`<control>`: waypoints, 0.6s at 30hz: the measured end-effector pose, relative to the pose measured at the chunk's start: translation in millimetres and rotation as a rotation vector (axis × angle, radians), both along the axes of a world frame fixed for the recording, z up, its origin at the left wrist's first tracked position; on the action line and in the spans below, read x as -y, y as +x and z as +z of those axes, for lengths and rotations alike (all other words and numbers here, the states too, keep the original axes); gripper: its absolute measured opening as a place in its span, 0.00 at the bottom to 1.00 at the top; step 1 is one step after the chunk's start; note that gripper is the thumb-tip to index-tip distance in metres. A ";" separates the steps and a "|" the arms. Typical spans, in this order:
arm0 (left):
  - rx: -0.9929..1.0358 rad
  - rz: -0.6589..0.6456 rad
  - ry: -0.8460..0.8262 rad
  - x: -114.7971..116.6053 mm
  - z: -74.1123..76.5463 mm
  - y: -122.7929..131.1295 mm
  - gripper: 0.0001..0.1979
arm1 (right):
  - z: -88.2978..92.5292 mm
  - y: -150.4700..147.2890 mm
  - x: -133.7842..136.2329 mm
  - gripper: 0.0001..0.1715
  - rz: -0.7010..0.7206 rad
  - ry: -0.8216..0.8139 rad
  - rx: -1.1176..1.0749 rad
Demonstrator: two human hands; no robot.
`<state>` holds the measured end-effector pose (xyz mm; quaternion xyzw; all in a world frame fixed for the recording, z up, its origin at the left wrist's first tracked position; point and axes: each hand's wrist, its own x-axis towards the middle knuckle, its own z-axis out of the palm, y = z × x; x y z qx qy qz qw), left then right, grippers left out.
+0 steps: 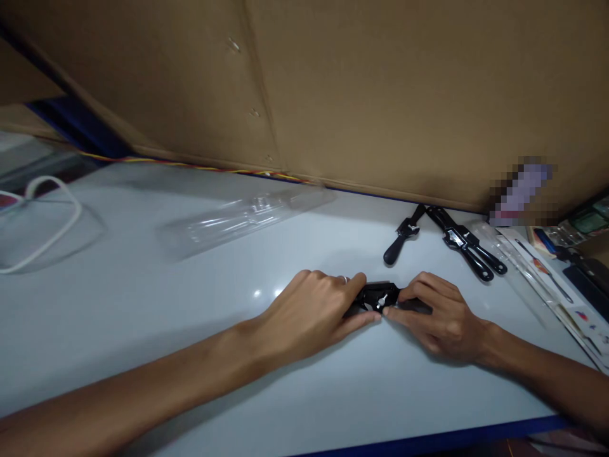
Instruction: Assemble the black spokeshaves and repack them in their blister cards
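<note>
A small black tool with a silver wing nut (pixel 379 296) lies on the white table (pixel 143 304) between both my hands. My left hand (pixel 309 311) curls over its left end, thumb and fingers pinched on it, a ring on one finger. My right hand (pixel 438 314) grips its right end, fingers bent over the black handle. Behind them lie three more black tools of the same kind: one (pixel 402 238) on its own and two (pixel 469 244) side by side.
A clear plastic sleeve (pixel 242 216) lies at the table's back. A brown cardboard wall (pixel 380 95) stands behind, with a coloured wire along its foot. Printed packaging cards (pixel 556 279) lie at the right. A white cord (pixel 47 216) loops at the left. The blue table edge (pixel 451 438) runs close below.
</note>
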<state>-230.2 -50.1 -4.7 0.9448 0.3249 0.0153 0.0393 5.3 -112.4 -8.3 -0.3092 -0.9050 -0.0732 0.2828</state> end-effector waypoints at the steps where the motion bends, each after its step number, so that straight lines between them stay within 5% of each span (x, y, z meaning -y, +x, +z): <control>1: 0.000 0.000 0.009 0.8 -0.1 0.2 0.27 | 0.0 0.0 0.1 0.15 -0.006 -0.002 0.005; 11: 0.011 0.028 0.020 4.2 1.6 1.7 0.27 | 1.0 0.0 2.6 0.13 0.026 0.001 -0.085; 18: 0.040 0.013 0.018 0.4 -2.3 0.6 0.30 | -2.5 -4.4 -0.1 0.08 -0.155 -0.123 -0.130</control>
